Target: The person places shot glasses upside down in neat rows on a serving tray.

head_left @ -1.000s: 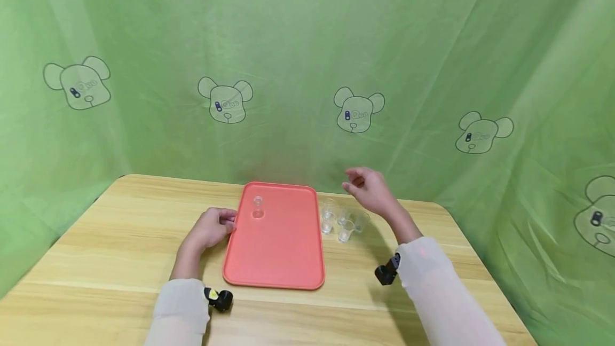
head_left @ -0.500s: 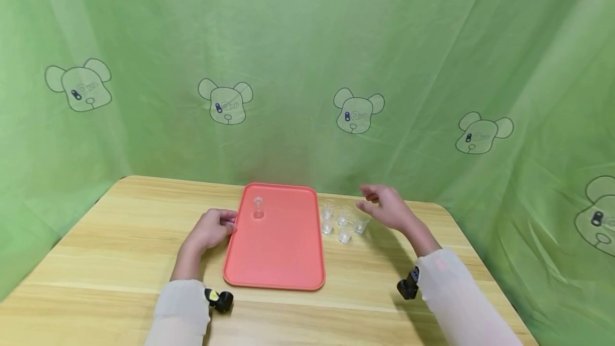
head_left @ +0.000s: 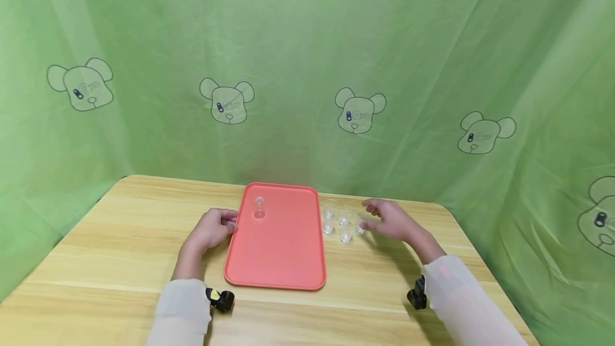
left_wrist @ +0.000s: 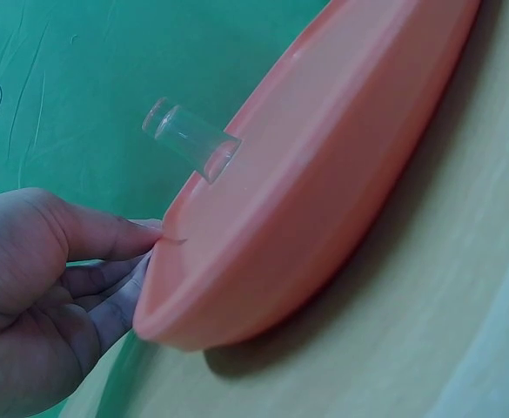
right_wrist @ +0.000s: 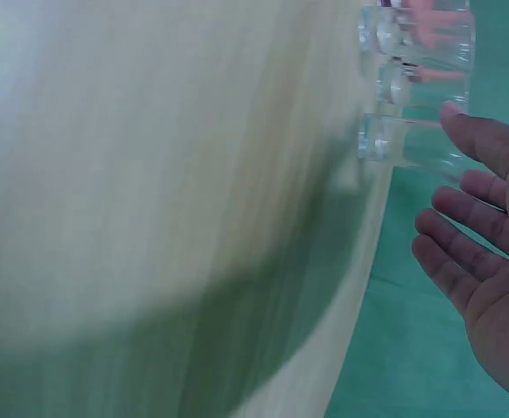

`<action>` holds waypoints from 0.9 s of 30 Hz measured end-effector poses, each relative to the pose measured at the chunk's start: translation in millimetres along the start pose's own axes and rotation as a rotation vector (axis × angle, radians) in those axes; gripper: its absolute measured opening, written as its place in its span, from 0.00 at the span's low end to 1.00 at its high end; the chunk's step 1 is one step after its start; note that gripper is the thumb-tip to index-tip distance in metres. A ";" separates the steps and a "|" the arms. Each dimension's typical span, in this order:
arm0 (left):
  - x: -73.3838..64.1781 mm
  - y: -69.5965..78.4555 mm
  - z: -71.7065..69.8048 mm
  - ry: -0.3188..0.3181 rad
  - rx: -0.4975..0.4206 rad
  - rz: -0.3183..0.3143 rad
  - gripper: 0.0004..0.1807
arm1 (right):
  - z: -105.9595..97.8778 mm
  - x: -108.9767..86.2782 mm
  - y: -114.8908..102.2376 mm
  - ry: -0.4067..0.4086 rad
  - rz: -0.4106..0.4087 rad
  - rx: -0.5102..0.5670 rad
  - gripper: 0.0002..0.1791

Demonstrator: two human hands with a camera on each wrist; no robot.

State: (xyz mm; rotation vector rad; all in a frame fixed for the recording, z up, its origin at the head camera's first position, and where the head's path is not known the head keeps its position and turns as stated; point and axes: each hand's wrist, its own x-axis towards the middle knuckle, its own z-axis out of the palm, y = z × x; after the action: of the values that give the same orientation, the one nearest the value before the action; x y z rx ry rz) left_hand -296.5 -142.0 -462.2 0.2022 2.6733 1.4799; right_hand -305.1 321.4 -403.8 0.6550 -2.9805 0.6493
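On the left, my left hand (head_left: 211, 228) pinches the left rim of a red tray (head_left: 278, 250). The left wrist view shows the thumb on top of the rim and the other fingers under it. A small clear cup (left_wrist: 193, 139) stands upside down on the tray near its far left corner. Right of the tray, several more clear cups (head_left: 346, 235) stand upright in a group. My right hand (head_left: 391, 220) is beside the rightmost cup (right_wrist: 411, 139), thumb at its rim, fingers spread apart and loosely bent on its far side.
All of this is on a wood-grain table (head_left: 129, 239). A green curtain (head_left: 298, 57) printed with bear heads hangs along the table's back edge and at both sides.
My right hand has come down and moved right, from above the cups to beside the rightmost one. The left hand, the tray and the upside-down cup stay where they were.
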 end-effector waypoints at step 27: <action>-0.6 0.1 0.1 -0.005 0.002 0.012 0.20 | 28.4 1.3 33.7 -0.013 0.091 0.150 0.23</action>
State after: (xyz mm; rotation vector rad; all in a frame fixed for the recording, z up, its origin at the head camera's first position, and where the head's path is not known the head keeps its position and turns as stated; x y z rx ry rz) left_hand -295.9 -141.9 -462.2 0.2227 2.6750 1.4776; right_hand -318.0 337.3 -442.8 0.5350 -3.0104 0.8842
